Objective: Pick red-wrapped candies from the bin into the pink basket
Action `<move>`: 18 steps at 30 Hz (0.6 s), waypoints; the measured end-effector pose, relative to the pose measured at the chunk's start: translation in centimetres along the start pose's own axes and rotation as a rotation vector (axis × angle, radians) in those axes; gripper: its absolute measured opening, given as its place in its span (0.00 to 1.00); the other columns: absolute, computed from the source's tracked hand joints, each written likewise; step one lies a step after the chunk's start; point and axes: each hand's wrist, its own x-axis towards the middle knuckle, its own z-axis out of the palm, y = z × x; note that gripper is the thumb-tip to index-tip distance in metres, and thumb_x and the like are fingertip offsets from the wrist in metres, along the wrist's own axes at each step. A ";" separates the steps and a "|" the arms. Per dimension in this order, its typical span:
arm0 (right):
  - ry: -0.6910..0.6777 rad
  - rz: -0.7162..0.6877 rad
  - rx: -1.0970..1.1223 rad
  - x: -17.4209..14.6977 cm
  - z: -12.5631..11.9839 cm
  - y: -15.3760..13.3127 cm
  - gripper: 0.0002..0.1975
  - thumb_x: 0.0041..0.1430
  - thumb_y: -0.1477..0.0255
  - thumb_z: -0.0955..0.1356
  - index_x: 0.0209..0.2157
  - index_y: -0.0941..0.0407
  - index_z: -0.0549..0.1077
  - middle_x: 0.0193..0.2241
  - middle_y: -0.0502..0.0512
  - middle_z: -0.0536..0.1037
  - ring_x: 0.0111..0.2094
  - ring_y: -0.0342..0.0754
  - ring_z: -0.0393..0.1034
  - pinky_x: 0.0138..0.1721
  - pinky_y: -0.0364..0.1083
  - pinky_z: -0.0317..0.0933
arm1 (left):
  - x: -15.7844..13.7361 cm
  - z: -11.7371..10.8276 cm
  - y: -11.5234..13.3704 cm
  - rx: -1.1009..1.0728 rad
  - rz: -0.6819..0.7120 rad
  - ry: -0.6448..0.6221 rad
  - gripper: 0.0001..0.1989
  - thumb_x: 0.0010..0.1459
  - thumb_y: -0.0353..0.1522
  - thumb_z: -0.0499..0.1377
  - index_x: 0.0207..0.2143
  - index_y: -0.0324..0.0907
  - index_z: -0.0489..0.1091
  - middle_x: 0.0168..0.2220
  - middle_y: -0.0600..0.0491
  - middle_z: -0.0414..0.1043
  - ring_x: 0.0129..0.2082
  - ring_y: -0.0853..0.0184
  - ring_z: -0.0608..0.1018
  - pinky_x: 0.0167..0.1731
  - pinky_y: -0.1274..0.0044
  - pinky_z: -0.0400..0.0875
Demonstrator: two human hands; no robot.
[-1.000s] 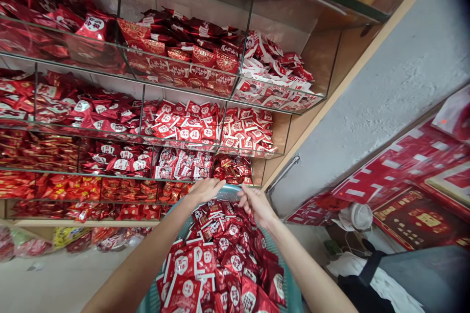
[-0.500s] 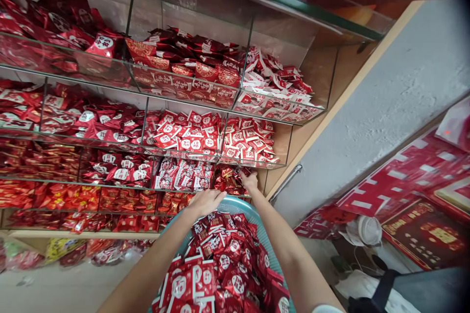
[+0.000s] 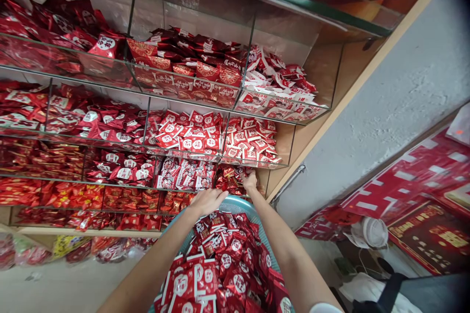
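My left hand (image 3: pixel 208 201) rests over the far rim of a teal plastic basket (image 3: pixel 238 201), its fingers closed on the edge and partly hidden behind it. Small red-and-white candy packets (image 3: pixel 235 264) fill the basket below my forearms. My right hand (image 3: pixel 250 182) reaches past the rim into a low compartment at the shelf's right end. Its fingers are apart and touch dark red shiny packets (image 3: pixel 230 176). Some fingertips are hidden among those packets, and I see nothing held in them.
Glass-fronted shelves (image 3: pixel 183 93) hold several rows of red packets. A wooden side panel (image 3: pixel 352 90) meets a grey wall (image 3: pixel 389 93) at right. A white fan-like object (image 3: pixel 374 231) and red printed boxes (image 3: pixel 429 234) stand lower right. Bagged goods (image 3: pixel 110 248) lie under the shelf.
My right hand has dipped slightly further in among the dark red packets. The view has shifted a little; my left hand stays on the basket rim.
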 end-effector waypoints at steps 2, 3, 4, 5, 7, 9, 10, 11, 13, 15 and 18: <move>0.013 0.015 0.074 -0.2 0.0 0.1 0.13 0.60 0.67 0.64 0.45 0.58 0.67 0.43 0.56 0.71 0.41 0.47 0.68 0.42 0.51 0.65 | 0.0 -0.1 0.1 -0.004 -0.005 -0.006 0.36 0.57 0.54 0.29 0.42 0.48 0.71 0.43 0.48 0.73 0.43 0.53 0.74 0.42 0.64 0.65; 0.022 0.025 0.114 -0.3 -0.1 0.1 0.13 0.60 0.67 0.64 0.45 0.58 0.67 0.43 0.56 0.71 0.40 0.47 0.68 0.41 0.51 0.65 | 0.0 -0.2 0.2 -0.004 -0.013 -0.010 0.36 0.57 0.54 0.29 0.42 0.48 0.71 0.43 0.48 0.73 0.43 0.53 0.74 0.42 0.64 0.65; 0.030 0.034 0.157 -0.4 -0.2 0.0 0.13 0.60 0.67 0.64 0.45 0.58 0.68 0.43 0.56 0.71 0.40 0.47 0.68 0.41 0.51 0.65 | -0.1 -0.2 0.2 -0.003 -0.021 -0.013 0.36 0.57 0.54 0.30 0.43 0.48 0.71 0.43 0.48 0.73 0.44 0.53 0.74 0.42 0.64 0.65; 0.035 0.042 0.202 -0.5 -0.4 -0.1 0.13 0.60 0.68 0.64 0.44 0.59 0.68 0.42 0.56 0.71 0.39 0.47 0.68 0.40 0.51 0.65 | -0.1 -0.3 0.3 -0.001 -0.029 -0.016 0.36 0.56 0.54 0.30 0.43 0.49 0.71 0.43 0.48 0.73 0.44 0.53 0.74 0.42 0.64 0.65; 0.033 0.056 0.303 -1.0 -1.1 -0.3 0.12 0.59 0.68 0.65 0.43 0.60 0.68 0.40 0.55 0.72 0.37 0.46 0.69 0.38 0.49 0.66 | -0.1 -0.4 0.3 0.001 -0.037 -0.021 0.36 0.56 0.54 0.30 0.43 0.48 0.71 0.43 0.48 0.73 0.44 0.53 0.74 0.42 0.64 0.65; 0.014 0.071 0.413 -1.8 -2.1 -0.5 0.12 0.57 0.69 0.67 0.41 0.60 0.67 0.37 0.54 0.72 0.35 0.44 0.69 0.35 0.46 0.66 | -0.2 -0.5 0.4 0.003 -0.035 -0.024 0.37 0.56 0.54 0.29 0.42 0.48 0.71 0.43 0.48 0.73 0.44 0.53 0.74 0.42 0.64 0.65; -0.001 0.078 0.470 -2.5 -2.7 -0.6 0.12 0.55 0.69 0.68 0.40 0.59 0.67 0.35 0.53 0.73 0.33 0.44 0.70 0.34 0.45 0.66 | -0.2 -0.5 0.4 0.005 -0.035 -0.024 0.37 0.56 0.54 0.29 0.42 0.47 0.71 0.43 0.47 0.73 0.44 0.53 0.74 0.42 0.64 0.65; -0.019 0.087 0.527 -3.2 -3.4 -0.6 0.13 0.53 0.68 0.69 0.39 0.58 0.66 0.34 0.52 0.73 0.32 0.43 0.70 0.33 0.44 0.67 | -0.2 -0.6 0.4 0.007 -0.034 -0.024 0.37 0.56 0.54 0.29 0.42 0.47 0.71 0.43 0.47 0.73 0.44 0.53 0.74 0.42 0.64 0.65; -0.068 0.104 0.634 -5.2 -5.1 -0.6 0.14 0.49 0.67 0.70 0.37 0.56 0.65 0.33 0.51 0.73 0.31 0.43 0.70 0.32 0.43 0.67 | -0.1 -0.6 0.4 0.014 -0.036 -0.028 0.38 0.56 0.54 0.28 0.43 0.47 0.71 0.43 0.46 0.73 0.43 0.52 0.74 0.42 0.63 0.65; -0.136 0.121 0.724 -7.8 -6.7 -0.4 0.15 0.46 0.66 0.71 0.34 0.55 0.66 0.32 0.50 0.74 0.30 0.42 0.71 0.33 0.43 0.68 | 0.0 -0.5 0.4 0.018 -0.032 -0.033 0.38 0.56 0.54 0.28 0.44 0.47 0.71 0.43 0.46 0.73 0.44 0.51 0.74 0.42 0.62 0.65; -0.252 0.154 0.804 -11.9 -8.7 0.1 0.15 0.42 0.67 0.73 0.31 0.56 0.68 0.32 0.51 0.75 0.29 0.42 0.71 0.34 0.43 0.69 | 0.2 -0.4 0.3 0.022 -0.027 -0.034 0.39 0.56 0.54 0.27 0.44 0.46 0.71 0.43 0.45 0.73 0.44 0.51 0.74 0.42 0.62 0.65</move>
